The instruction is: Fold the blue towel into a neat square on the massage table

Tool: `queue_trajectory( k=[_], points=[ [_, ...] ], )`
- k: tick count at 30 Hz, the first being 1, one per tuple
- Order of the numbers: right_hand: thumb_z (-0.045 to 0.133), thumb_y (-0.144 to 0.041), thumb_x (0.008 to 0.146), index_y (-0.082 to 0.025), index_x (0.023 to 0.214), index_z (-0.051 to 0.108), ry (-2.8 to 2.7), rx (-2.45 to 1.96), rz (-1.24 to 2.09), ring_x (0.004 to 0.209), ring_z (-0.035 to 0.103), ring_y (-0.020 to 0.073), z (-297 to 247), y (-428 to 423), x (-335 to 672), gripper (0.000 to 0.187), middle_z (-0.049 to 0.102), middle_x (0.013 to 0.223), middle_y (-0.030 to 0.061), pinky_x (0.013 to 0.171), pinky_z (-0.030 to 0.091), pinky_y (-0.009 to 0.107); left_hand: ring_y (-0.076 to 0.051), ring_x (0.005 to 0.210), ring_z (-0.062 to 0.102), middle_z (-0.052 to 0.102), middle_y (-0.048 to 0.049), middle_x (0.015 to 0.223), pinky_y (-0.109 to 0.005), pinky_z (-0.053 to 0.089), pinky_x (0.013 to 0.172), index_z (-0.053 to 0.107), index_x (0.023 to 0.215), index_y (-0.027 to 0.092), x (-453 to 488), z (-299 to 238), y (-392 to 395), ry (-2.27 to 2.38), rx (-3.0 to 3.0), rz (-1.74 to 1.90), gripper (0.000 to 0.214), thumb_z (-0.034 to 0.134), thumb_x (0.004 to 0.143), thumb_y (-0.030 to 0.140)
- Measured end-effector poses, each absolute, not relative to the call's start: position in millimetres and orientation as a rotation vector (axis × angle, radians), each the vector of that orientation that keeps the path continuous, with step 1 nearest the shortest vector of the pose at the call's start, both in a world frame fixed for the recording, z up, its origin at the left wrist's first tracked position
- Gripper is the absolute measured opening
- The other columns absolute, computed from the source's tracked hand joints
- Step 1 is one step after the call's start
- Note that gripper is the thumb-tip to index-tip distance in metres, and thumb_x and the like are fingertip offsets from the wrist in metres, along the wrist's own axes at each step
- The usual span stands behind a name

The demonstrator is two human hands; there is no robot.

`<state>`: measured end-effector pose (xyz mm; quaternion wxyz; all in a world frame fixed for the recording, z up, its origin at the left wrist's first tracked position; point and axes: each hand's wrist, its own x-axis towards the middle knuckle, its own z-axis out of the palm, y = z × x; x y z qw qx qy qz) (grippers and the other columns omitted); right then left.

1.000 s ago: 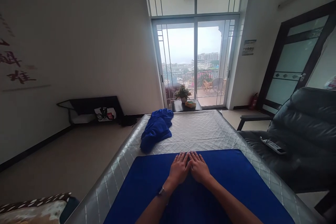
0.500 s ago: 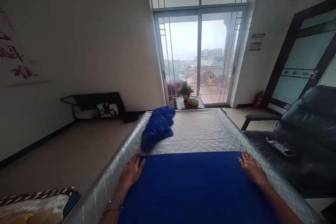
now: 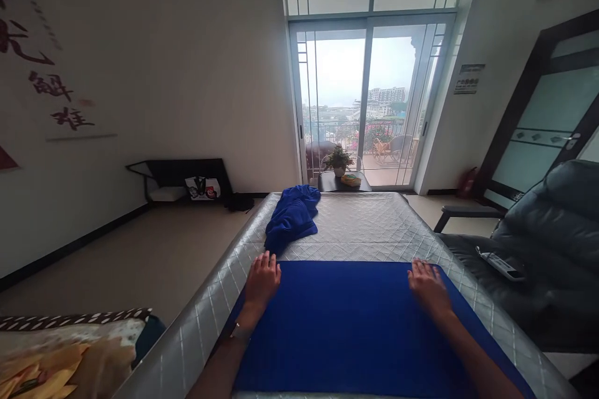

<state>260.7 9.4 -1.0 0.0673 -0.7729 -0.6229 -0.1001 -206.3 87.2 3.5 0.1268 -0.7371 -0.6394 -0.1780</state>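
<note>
A flat blue cloth (image 3: pixel 346 330) lies spread over the near half of a bed-like surface with a silvery quilted cover (image 3: pixel 369 218). My left hand (image 3: pixel 262 280) rests at its far left corner, palm down, with the fingers close together and the thumb at their side. Near the far right corner, my right hand (image 3: pixel 428 287) lies palm down on the cloth with fingers stretched out, slightly blurred. A crumpled blue cloth (image 3: pixel 292 218) lies just beyond my left hand, at the left edge of the quilted surface.
On the right stands a dark padded chair (image 3: pixel 552 249) holding a white-grey device (image 3: pixel 500 264). Beyond the bed is a small table (image 3: pixel 327 182) with a potted plant (image 3: pixel 337 159), before glass sliding doors (image 3: pixel 330 93). Patterned bedding (image 3: pixel 93 343) is at lower left.
Both hands have shifted inward over the flat cloth, the left one to the right and the right one to the left. The view has turned slightly left, and the cloth's near edge now shows.
</note>
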Motion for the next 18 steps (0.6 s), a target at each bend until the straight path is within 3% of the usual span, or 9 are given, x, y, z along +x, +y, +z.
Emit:
queue_trajectory(
  k=[4,7,10,14,18],
  points=[
    [0.025,-0.029,0.099,-0.007,0.148,0.045,-2.148,-2.008,-0.044,0.147,0.031,0.0228,12.5,17.1,167.9,0.058,0.040,0.156,0.0123,0.122,0.019,0.042,-0.030,0.127,0.054,0.063,-0.0161,0.133,-0.044,0.038,0.111,0.064,0.128,0.016,-122.9,10.3,76.6,-1.631,-2.522,-0.561,0.042,0.035,0.101,0.029],
    [0.024,-0.029,0.099,-0.008,0.150,0.043,-2.208,-1.901,0.098,0.148,0.029,0.0226,11.0,26.8,120.1,0.058,0.038,0.157,0.0117,0.122,0.019,0.041,-0.029,0.131,0.052,0.060,-0.0162,0.138,-0.045,0.038,0.112,0.061,0.133,0.017,-59.1,-3.9,73.0,-1.455,-2.673,-0.640,0.045,0.035,0.103,0.039],
    [0.027,-0.023,0.096,-0.009,0.152,0.039,-2.212,-1.913,0.163,0.150,0.025,0.0227,-0.6,33.2,103.6,0.059,0.032,0.160,0.0103,0.122,0.018,0.041,-0.030,0.139,0.044,0.052,-0.0185,0.146,-0.051,0.036,0.114,0.054,0.142,0.017,-20.7,-28.4,72.1,-1.429,-2.694,-0.661,0.048,0.031,0.104,0.036],
    [0.024,-0.027,0.098,-0.013,0.155,0.034,-2.200,-1.940,0.202,0.151,0.021,0.0210,-10.6,35.9,109.8,0.060,0.028,0.162,0.0065,0.123,0.015,0.042,-0.027,0.145,0.036,0.046,-0.0152,0.152,-0.051,0.031,0.118,0.045,0.150,0.020,-19.6,-45.1,74.0,-1.498,-2.723,-0.597,0.053,0.028,0.105,0.042],
    [0.020,-0.038,0.101,-0.012,0.156,0.031,-2.150,-2.048,0.178,0.151,0.020,0.0200,-9.2,32.7,146.4,0.062,0.027,0.162,0.0058,0.123,0.014,0.043,-0.027,0.147,0.032,0.039,-0.0105,0.157,-0.050,0.026,0.121,0.043,0.151,0.021,-77.5,-33.6,80.5,-1.672,-2.679,-0.476,0.058,0.027,0.104,0.051]
  ],
)
